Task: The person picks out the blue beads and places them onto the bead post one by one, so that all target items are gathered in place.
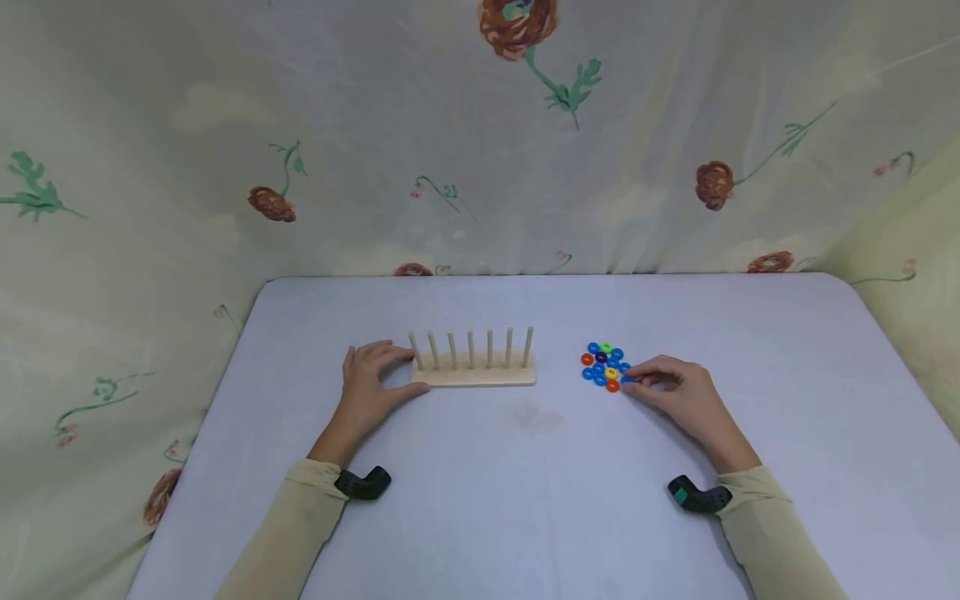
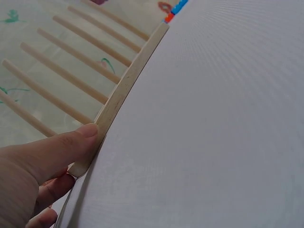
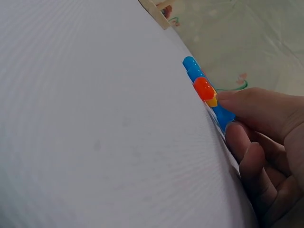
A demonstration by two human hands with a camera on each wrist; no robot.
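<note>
A: Where do things stand?

B: The wooden rack (image 1: 474, 379) sits upright on the table (image 1: 540, 483), its seven pegs (image 1: 471, 350) all bare. The loose rings (image 1: 598, 368) lie bunched to the right of the rack, mostly blue, with orange, yellow, green and one dark one.

A: And the fingers?

B: The left hand (image 1: 369, 379) grips the rack's left end, thumb at the front edge and fingers round behind, spread about as wide as the base. The right hand (image 1: 684, 393), right of the rack and past the bunch, has thumb and forefinger almost together, pinching a blue ring (image 3: 224, 118) at their tips.

A: Is that ring off the table?

B: I can't tell.

A: Which step is it, then?

B: I'd judge picking up a first ring, with the rack being steadied for it.

A: What does the next move call for?

B: As I read it, a light but sure pinch, lifting the ring without dragging its neighbours, then a path leftward to the rack, above the peg tops, with the hole lined up over one.
</note>
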